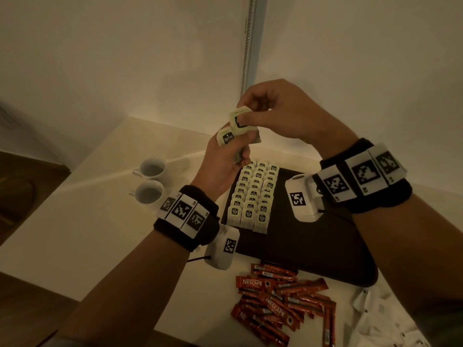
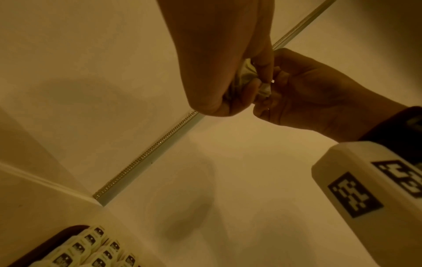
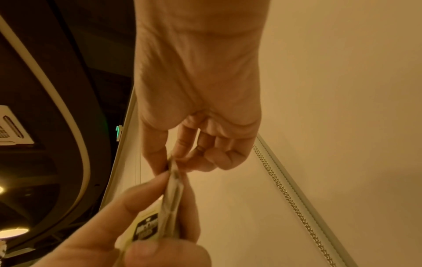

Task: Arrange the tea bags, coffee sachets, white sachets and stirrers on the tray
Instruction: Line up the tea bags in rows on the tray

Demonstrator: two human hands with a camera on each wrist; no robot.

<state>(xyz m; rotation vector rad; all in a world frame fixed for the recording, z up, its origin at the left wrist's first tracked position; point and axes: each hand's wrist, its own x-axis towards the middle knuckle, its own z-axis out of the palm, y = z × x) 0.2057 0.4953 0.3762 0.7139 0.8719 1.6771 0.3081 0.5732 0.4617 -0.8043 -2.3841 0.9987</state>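
Both hands are raised above the dark tray (image 1: 313, 249). My left hand (image 1: 225, 156) grips a small stack of pale tea bags (image 1: 229, 139). My right hand (image 1: 270, 113) pinches the top tea bag (image 1: 238, 118) of that stack between thumb and fingers. In the right wrist view the tea bags (image 3: 173, 198) show edge-on between the two hands. Three rows of tea bags (image 1: 253, 194) lie overlapped on the tray's left part. Red coffee sachets (image 1: 280, 299) lie in a loose heap on the table (image 1: 105, 221) in front of the tray. White sachets (image 1: 375, 311) lie at the lower right.
Two white cups (image 1: 150, 181) stand on the table left of the tray. The wall (image 1: 150, 58) and a beaded blind chain (image 1: 246, 46) rise behind the table. The tray's right part is bare dark surface.
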